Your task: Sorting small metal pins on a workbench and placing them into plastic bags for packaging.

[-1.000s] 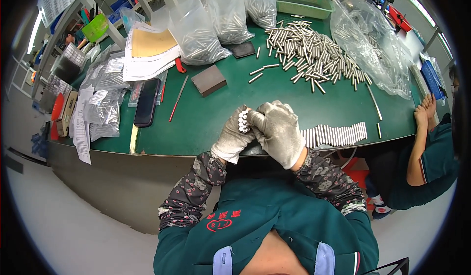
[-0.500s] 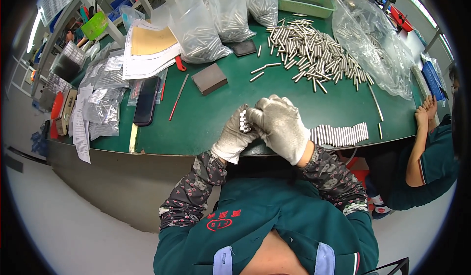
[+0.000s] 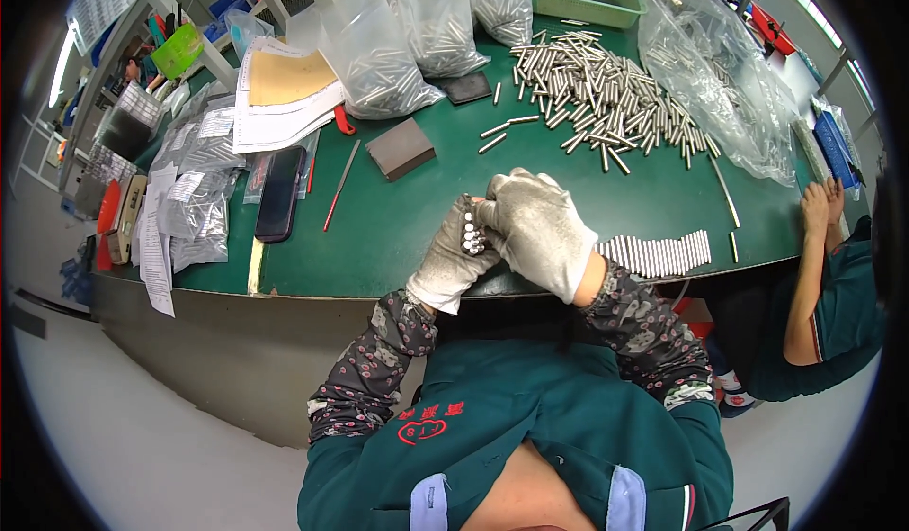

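1. The green bench (image 3: 369, 256) runs beneath the hands.
2. A heap of loose metal pins (image 3: 597, 90) spreads across its far side.
3. The right gloved hand (image 3: 542, 226) has its fingers curled together; whether they grip anything, I cannot tell.
4. The left gloved hand (image 3: 449, 264), touching it, has fingers clamped around a pin bundle (image 3: 472, 235).
5. A row of metal pins (image 3: 658, 254) lies side by side near the front edge.
6. The pin bundle shows bright round ends.
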`<state>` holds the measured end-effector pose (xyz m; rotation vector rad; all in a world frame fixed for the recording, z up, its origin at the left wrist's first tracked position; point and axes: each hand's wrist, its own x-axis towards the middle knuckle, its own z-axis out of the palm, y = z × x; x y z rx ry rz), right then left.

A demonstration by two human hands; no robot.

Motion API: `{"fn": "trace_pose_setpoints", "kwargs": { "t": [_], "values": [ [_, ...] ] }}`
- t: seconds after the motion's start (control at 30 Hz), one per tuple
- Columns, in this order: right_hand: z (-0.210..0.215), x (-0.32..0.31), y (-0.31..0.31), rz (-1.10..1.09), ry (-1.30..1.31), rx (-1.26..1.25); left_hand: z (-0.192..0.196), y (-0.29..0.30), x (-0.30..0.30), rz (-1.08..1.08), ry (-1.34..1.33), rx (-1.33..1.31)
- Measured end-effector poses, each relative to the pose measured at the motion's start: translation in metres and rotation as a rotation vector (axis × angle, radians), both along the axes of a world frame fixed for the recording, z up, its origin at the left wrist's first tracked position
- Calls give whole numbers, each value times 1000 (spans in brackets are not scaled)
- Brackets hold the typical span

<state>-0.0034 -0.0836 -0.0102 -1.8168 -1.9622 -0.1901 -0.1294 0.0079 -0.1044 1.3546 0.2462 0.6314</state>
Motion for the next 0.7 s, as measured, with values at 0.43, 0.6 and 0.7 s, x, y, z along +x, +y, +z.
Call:
{"fn": "trace_pose_setpoints", "kwargs": {
  "t": [0.43,0.6,0.7],
  "values": [
    [-6,3,-1,7,3,4,1,2,0,-8,-16,-75],
    [-1,12,2,82,186,-16,-6,3,2,-29,-31,-65],
    [0,14,3,109,220,-42,-1,4,3,-55,-74,-36]
  ]
}}
